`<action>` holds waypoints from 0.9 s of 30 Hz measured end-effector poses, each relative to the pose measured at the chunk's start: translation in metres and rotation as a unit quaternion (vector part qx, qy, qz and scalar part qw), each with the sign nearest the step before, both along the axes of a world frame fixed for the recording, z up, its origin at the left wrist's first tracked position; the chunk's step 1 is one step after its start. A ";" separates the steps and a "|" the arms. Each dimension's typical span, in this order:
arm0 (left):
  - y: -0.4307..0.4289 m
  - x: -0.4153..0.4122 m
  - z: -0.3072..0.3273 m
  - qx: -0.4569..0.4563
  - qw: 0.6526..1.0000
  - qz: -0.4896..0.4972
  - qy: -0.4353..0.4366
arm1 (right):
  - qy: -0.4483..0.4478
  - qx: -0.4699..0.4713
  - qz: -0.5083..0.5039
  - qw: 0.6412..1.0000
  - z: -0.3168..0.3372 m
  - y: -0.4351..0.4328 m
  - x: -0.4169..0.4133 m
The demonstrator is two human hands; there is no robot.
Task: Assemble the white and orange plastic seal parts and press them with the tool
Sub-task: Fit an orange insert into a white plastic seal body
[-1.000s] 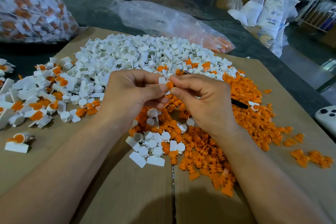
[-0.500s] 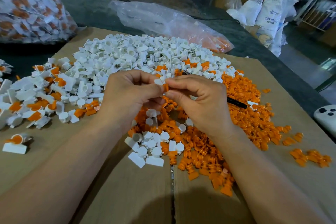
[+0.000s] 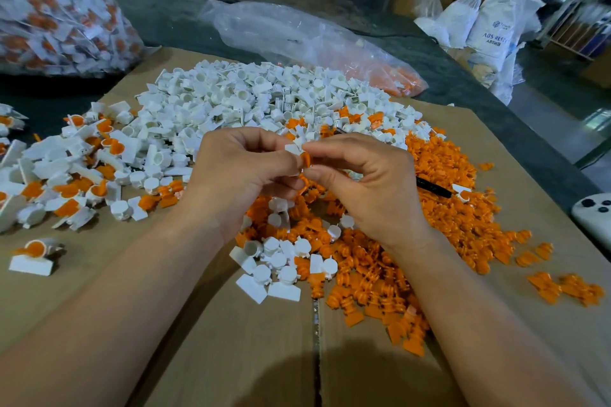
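The white part [image 3: 293, 148] and orange part [image 3: 306, 160] meet between our fingertips. Our left hand [image 3: 244, 172] pinches the white one and our right hand [image 3: 367, 185] pinches the orange. We judge it best to square the orange against the white cup before pushing it home, then take the tool [image 3: 433, 187] lying just beyond the right hand.

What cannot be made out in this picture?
Head view: whether the orange part is seated in the white part; the left hand and right hand cover the joint.
Head view: most of the black tool, behind the right hand.
Head view: white device, cut by right edge.
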State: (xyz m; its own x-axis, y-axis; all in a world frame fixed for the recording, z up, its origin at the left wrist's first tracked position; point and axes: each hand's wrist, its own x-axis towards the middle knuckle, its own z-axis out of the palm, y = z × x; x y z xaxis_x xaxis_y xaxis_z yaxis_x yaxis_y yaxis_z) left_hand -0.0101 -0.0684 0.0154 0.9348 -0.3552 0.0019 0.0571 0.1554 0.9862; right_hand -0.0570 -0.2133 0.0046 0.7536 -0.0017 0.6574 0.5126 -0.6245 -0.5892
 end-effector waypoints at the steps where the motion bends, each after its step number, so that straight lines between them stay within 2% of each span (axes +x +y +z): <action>1: 0.000 0.000 0.000 0.000 1.000 -0.001 0.002 | 0.001 -0.001 0.000 1.000 0.000 0.000 0.000; 27: 0.001 0.000 0.002 -0.014 0.999 -0.005 0.032 | -0.001 -0.001 0.007 1.000 0.000 0.001 0.000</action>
